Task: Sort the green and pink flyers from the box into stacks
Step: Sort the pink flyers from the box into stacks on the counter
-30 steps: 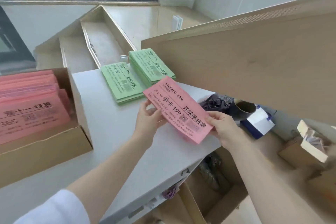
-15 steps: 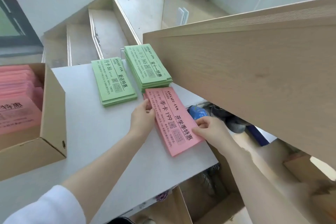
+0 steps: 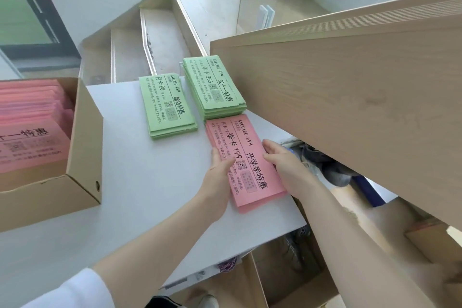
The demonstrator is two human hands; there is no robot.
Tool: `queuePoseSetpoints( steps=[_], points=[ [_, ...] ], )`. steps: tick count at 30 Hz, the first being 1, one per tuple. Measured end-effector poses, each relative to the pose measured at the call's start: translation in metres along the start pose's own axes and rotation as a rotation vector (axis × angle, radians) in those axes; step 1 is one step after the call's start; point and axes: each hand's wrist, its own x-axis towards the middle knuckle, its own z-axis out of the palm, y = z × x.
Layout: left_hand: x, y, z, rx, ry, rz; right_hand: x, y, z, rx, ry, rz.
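Our two hands bracket a pink stack (image 3: 243, 157) on the white counter (image 3: 140, 182), just below the taller green stack (image 3: 213, 87) and beside the lower green stack (image 3: 166, 105). The left hand (image 3: 220, 172) lies with straight fingers against the stack's left long edge; the right hand (image 3: 282, 160) touches the right edge, fingers extended, neither clenched. The stack's long axis runs away from us, tilted slightly leftward. The cardboard box (image 3: 82, 147), with more pink flyers (image 3: 30, 127) inside, sits well apart on our left, so we judge the left hand the nearer for the next reach.
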Motion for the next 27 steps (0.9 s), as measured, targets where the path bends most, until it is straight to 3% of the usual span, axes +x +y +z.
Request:
queuePoseSetpoints(
  steps=[12, 15, 18, 27],
  points=[
    [-0.010, 0.005, 0.001, 0.010, 0.003, 0.025, 0.011, 0.006, 0.000, -0.395, 0.032, 0.003],
    [-0.023, 0.020, -0.005, 0.126, 0.012, 0.010, 0.003, -0.005, 0.006, -0.597, 0.177, -0.135],
    [-0.039, 0.038, -0.029, 0.285, 0.013, 0.026, -0.011, -0.017, 0.027, -0.606, 0.285, -0.389],
    [-0.137, 0.128, -0.107, 0.555, 0.168, 0.521, -0.030, -0.059, 0.159, -0.553, -0.158, -0.706]
  ],
)
